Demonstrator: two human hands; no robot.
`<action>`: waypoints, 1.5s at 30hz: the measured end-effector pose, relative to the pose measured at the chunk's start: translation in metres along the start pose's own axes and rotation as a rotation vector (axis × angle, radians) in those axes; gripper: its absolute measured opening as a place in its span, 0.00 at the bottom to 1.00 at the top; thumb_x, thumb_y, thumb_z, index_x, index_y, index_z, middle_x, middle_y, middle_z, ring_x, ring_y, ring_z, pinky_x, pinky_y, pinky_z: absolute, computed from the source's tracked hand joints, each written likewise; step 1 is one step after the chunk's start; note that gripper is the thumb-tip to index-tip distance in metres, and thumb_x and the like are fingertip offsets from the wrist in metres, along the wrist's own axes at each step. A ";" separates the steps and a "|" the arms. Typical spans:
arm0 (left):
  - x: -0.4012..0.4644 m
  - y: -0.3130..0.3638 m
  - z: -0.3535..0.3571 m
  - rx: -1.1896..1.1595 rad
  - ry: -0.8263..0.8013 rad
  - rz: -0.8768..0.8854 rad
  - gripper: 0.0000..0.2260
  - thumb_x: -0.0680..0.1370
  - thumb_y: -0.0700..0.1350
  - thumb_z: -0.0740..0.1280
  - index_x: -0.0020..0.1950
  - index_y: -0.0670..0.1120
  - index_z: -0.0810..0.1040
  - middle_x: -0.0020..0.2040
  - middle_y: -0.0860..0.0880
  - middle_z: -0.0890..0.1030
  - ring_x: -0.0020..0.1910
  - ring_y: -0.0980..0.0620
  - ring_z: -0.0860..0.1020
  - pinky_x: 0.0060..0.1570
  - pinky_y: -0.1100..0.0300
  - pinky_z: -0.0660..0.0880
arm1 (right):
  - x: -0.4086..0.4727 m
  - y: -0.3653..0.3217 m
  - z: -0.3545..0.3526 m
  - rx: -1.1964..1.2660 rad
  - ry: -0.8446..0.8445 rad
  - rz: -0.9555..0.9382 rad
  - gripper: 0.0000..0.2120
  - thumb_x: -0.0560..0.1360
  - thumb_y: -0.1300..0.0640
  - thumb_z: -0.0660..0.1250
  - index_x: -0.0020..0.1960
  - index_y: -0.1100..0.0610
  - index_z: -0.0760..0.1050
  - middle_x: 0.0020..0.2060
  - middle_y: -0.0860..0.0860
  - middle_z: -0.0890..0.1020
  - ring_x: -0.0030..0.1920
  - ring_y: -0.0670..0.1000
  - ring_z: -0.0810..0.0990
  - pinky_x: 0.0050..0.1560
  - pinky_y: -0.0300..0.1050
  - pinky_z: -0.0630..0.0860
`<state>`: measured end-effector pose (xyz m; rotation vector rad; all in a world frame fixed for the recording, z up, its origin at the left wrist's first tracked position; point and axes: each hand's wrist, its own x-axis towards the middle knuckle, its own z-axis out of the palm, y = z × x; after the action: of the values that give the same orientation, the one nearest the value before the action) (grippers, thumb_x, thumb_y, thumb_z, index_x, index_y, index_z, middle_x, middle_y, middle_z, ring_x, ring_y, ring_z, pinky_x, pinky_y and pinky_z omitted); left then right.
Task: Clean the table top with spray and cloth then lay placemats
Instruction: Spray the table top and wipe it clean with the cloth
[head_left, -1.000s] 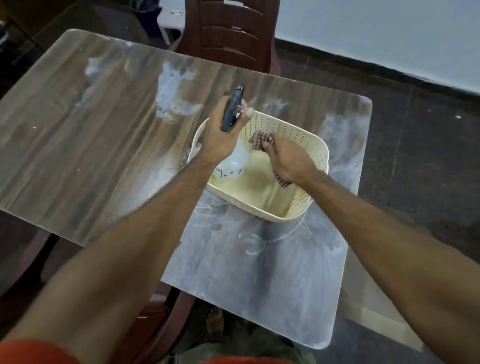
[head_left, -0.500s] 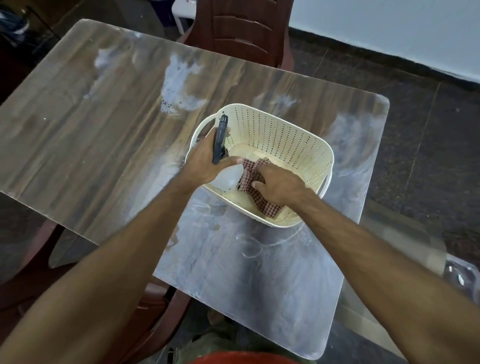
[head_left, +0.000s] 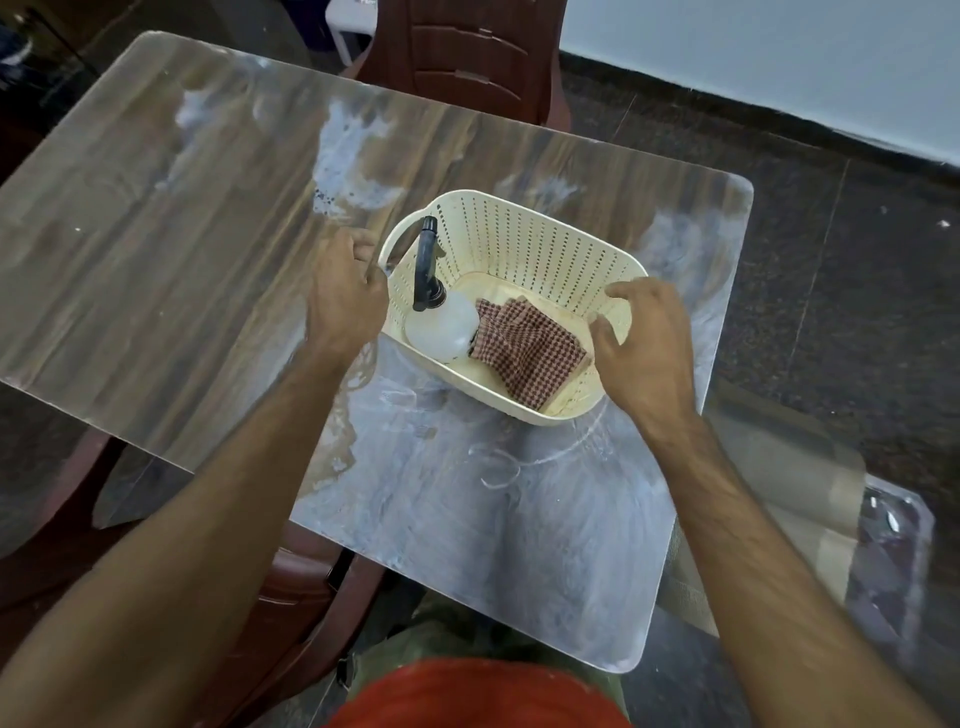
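Table (head_left: 171, 291) glass looks streaked with smears, so the wiping hardly seems finished (my reading). Both hands flank the basket (head_left: 524, 244), which stands on the right half of the table. Left hand (head_left: 345, 291) is curled by the handle; whether it grips is unclear. Right hand (head_left: 641, 343) has its fingers spread at the rim. Lift evenly from both sides. Inside lie the spray bottle (head_left: 441, 325) and checked cloth (head_left: 527, 353), touching.

bottle (head_left: 440, 327) left of cloth (head_left: 524, 349), in basket (head_left: 524, 244)
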<state>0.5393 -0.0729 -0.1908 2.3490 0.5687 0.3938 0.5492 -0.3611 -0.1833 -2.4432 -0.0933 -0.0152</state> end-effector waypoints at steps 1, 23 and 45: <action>0.005 -0.001 0.002 -0.024 -0.026 -0.042 0.13 0.76 0.36 0.62 0.60 0.42 0.75 0.51 0.49 0.77 0.49 0.50 0.76 0.53 0.53 0.76 | -0.002 0.001 0.000 0.001 -0.007 0.017 0.16 0.78 0.57 0.68 0.65 0.57 0.75 0.66 0.54 0.74 0.68 0.53 0.70 0.67 0.39 0.62; -0.002 -0.050 -0.052 -0.233 -0.277 -0.260 0.10 0.82 0.45 0.63 0.42 0.45 0.76 0.37 0.52 0.80 0.38 0.54 0.76 0.42 0.57 0.72 | 0.007 -0.032 0.017 0.275 0.034 0.289 0.15 0.81 0.63 0.63 0.68 0.56 0.71 0.50 0.50 0.79 0.31 0.45 0.81 0.26 0.35 0.76; 0.017 -0.201 -0.186 -0.311 0.244 -0.677 0.15 0.84 0.47 0.59 0.56 0.35 0.77 0.37 0.52 0.77 0.37 0.55 0.72 0.39 0.60 0.71 | 0.143 -0.270 0.209 0.075 -0.422 -0.216 0.09 0.80 0.65 0.62 0.53 0.55 0.78 0.44 0.54 0.83 0.30 0.47 0.80 0.26 0.40 0.78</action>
<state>0.4170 0.1734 -0.1903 1.6933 1.2641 0.4117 0.6701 -0.0110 -0.1657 -2.3149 -0.5335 0.4005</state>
